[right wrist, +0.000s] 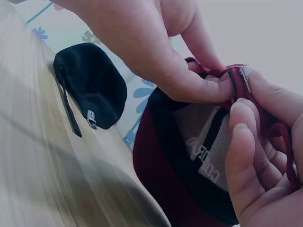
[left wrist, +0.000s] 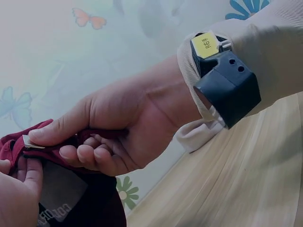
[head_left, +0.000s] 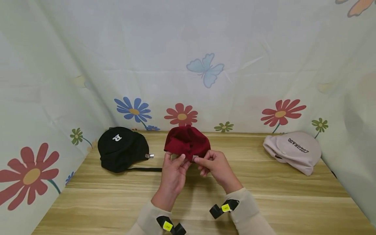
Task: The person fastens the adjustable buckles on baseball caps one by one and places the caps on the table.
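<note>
Pinching the red cap's (head_left: 192,138) apparent strap (right wrist: 241,85): left grip (head_left: 175,171), right grip (head_left: 218,167).

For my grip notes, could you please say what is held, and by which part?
The left hand holds the red cap by its strap; the right hand pinches its metal buckle.

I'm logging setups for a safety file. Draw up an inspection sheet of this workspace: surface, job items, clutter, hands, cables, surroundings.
Surface: wood-grain table.
Job items: dark red cap with a metal clasp at its strap.
Clutter: black cap on the left, its strap trailing over the table; pale COLORADO cap on the right; neither is touched.
Hands: left hand grips the red cap beside the clasp; right hand pinches the clasp.
Cables: nothing seen.
Surroundings: pale backdrop printed with flowers and butterflies.
</note>
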`<state>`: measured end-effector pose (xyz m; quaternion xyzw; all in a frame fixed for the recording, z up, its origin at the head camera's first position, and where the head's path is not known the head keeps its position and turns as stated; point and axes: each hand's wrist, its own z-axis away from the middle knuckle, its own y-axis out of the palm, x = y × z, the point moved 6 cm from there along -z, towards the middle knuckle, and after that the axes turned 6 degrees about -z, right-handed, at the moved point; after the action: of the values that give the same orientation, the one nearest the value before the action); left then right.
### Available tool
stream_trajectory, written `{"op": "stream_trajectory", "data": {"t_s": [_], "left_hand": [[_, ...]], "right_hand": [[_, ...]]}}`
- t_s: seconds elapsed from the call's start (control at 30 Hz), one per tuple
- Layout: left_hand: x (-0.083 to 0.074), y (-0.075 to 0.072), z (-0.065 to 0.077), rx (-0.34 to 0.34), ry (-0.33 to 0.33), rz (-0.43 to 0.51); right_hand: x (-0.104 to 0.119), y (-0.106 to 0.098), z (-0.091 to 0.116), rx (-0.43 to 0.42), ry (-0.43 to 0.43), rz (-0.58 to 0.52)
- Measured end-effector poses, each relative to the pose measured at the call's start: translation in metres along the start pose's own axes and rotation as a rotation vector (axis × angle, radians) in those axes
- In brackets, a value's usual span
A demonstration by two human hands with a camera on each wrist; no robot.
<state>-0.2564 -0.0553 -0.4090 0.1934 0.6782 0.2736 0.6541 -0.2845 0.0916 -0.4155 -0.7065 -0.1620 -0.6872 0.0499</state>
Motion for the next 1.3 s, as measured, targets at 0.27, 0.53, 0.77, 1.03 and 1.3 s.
{"op": "stream_trajectory", "data": {"t_s": [0.27, 0.53, 0.77, 1.03, 1.3], "left_hand": [[0.001, -0.004, -0.003, -0.013, 0.005, 0.017], [-0.005, -0.005, -0.005, -0.007, 0.010, 0.008], [-0.007, -0.008, -0.008, 0.007, -0.014, 0.011], [-0.009, -0.012, -0.009, 0.033, -0.042, -0.018], [-0.005, -0.011, -0.008, 0.051, -0.073, -0.062]], "right_hand": [[-0.003, 0.002, -0.001, 0.013, 0.021, 0.025], [0.000, -0.020, 0.000, 0.193, -0.027, 0.060], [-0.010, -0.055, 0.002, 0.230, 0.048, -0.028], [-0.036, -0.066, -0.004, 0.027, 0.254, -0.025], [-0.057, -0.049, -0.010, -0.210, 0.303, -0.134]]}}
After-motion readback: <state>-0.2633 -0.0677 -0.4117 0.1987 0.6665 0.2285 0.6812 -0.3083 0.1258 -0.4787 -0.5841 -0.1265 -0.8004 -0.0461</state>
